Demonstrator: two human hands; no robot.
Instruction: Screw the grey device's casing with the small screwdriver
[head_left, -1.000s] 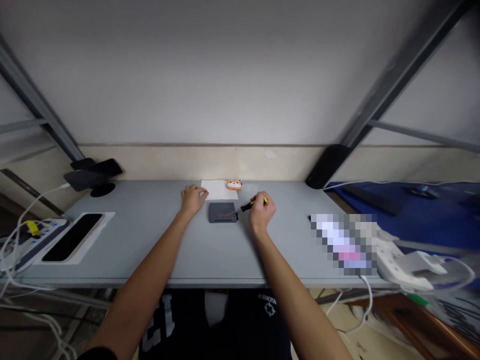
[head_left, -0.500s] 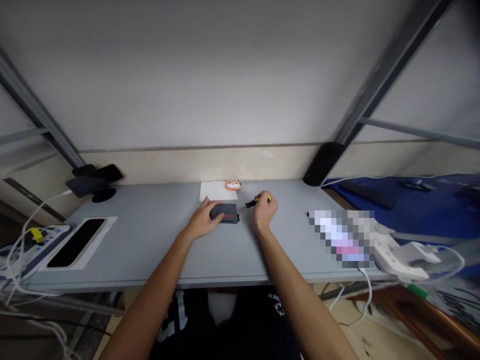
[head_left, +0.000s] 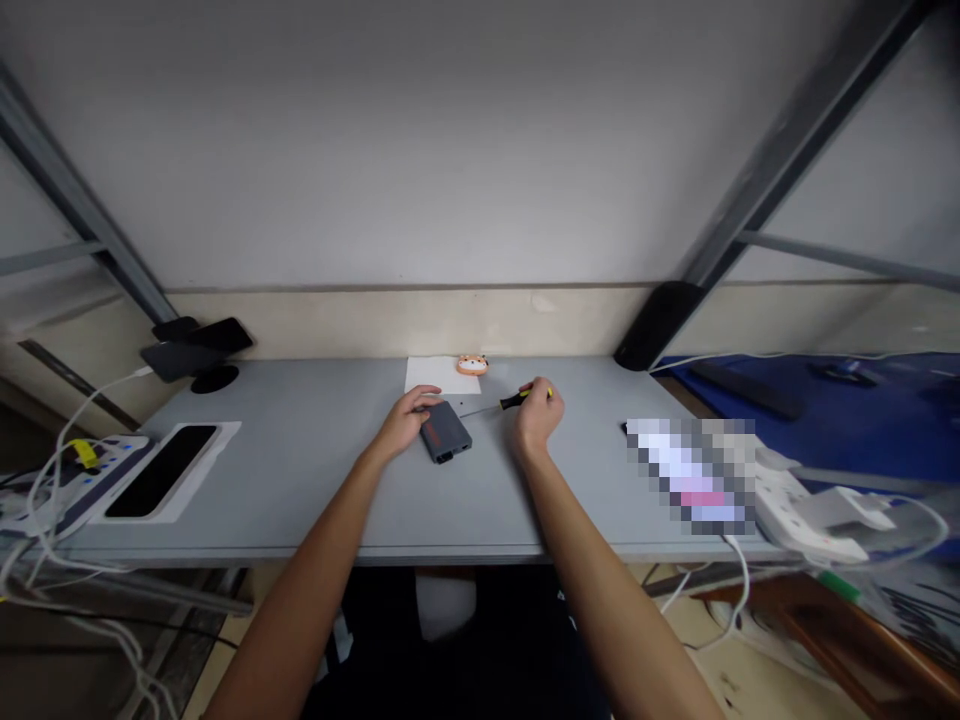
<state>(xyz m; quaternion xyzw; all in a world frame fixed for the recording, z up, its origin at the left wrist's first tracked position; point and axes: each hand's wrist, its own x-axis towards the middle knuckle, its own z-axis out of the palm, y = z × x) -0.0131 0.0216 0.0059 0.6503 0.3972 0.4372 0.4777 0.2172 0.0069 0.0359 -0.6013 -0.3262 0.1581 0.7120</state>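
A small dark grey box-shaped device [head_left: 447,433] with reddish lettering and ports along one edge sits at the middle of the desk, turned at an angle. My left hand [head_left: 405,420] is closed on its far left corner, thumb on top and fingers around the edge. In my right hand [head_left: 538,413] is a screwdriver [head_left: 514,400] with a black and yellow handle, gripped in a fist. Its thin metal shaft points left, the tip close to the device's right side; whether they touch I cannot tell. A tiny dark speck lies on the desk behind the device.
White paper [head_left: 431,376] and an orange-and-white animal-faced item [head_left: 472,365] lie at the back. A phone [head_left: 161,472] and a power strip [head_left: 90,480] are on the left. To the right are a black cylinder [head_left: 660,325], a pixelated screen [head_left: 686,475] and a white power strip [head_left: 802,510].
My left hand has turned the grey device, so its port edge now faces toward me and to the right. The screwdriver stays in my right hand. The view has shifted slightly.
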